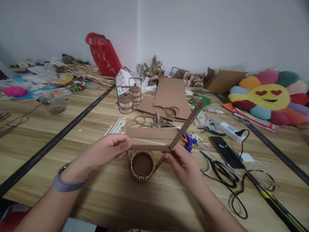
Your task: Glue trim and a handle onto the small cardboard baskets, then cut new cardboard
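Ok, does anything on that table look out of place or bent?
The flower-shaped cushion looks out of place, being soft decor beside coloured sheets on a worktable. The cardboard strip bends sharply by the right hand, though that may be a deliberate fold.

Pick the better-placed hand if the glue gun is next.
Right, I'd judge: the right hand is nearer the glue gun, though it may need to release the cardboard strip. The left hand grips that strip farther away.

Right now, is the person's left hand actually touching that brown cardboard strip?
Touching. The head view shows the left hand pinching the end of the cardboard strip, with no gap showing between them.
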### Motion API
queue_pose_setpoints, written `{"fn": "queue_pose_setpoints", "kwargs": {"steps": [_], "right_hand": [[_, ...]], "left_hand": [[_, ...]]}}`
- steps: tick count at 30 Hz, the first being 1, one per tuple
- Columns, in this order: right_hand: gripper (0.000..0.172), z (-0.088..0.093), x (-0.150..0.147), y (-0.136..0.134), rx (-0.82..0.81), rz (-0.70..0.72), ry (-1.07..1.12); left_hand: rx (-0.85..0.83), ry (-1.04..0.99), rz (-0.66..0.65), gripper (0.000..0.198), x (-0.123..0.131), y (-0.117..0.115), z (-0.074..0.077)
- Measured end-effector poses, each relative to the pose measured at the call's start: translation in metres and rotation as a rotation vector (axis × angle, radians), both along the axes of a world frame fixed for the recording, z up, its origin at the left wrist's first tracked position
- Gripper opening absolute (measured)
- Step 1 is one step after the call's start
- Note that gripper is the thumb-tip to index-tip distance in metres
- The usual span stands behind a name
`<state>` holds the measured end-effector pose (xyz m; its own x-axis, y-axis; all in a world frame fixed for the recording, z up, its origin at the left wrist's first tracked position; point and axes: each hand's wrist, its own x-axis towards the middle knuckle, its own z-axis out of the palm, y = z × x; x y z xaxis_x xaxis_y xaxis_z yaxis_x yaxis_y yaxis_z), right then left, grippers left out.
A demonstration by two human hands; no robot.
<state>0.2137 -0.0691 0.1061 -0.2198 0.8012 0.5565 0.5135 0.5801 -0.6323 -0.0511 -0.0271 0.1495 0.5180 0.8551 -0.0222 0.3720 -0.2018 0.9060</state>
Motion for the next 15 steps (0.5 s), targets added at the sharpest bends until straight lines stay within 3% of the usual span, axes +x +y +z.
{"fn": "queue_pose_setpoints", "kwargs": {"steps": [5,11,15], "right_hand": [[0.014,0.001,0.001,0.0,-0.015,0.004,-0.005],[0.013,-0.005,0.001,0.0,-0.099,-0.002,0.087],[0.031,-0.018,0.006,0.0,-0.206,-0.03,0.246]], "left_hand": [[-0.207,-0.037,-0.049,0.056,0.003,0.006,0.004],[-0.312,-0.044,-0.096,0.056,0.003,0.012,0.008],[-0.3,-0.049,-0.078,0.056,0.002,0.011,0.008]]}}
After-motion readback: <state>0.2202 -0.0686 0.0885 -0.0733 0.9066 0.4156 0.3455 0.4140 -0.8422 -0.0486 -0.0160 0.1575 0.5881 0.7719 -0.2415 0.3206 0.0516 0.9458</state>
